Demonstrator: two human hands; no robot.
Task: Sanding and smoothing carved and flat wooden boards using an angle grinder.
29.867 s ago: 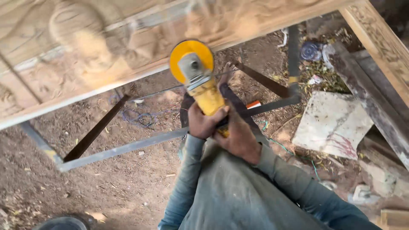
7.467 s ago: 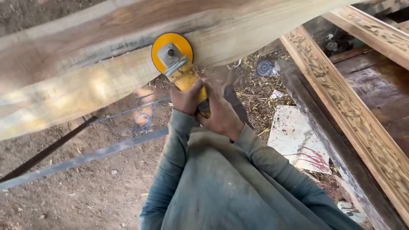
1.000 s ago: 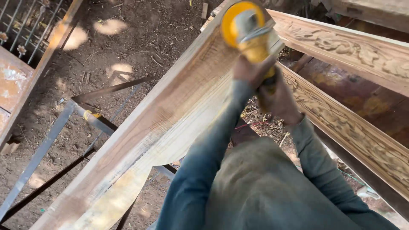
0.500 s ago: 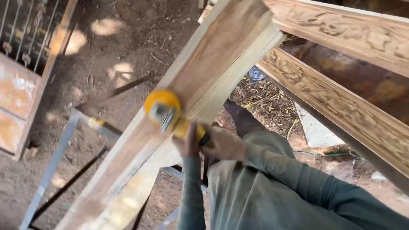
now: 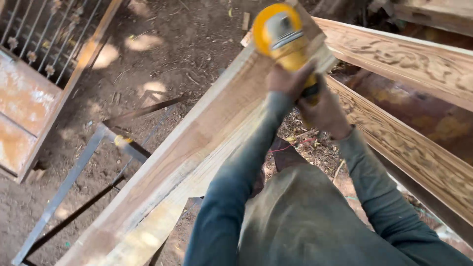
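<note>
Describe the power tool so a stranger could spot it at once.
Follow the long pale plank that runs diagonally up to its far end. There both hands, left hand and right hand, grip an angle grinder. It is the only bright yellow thing among wood.

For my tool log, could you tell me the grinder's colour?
Yellow, the grinder, in the head view.
</note>
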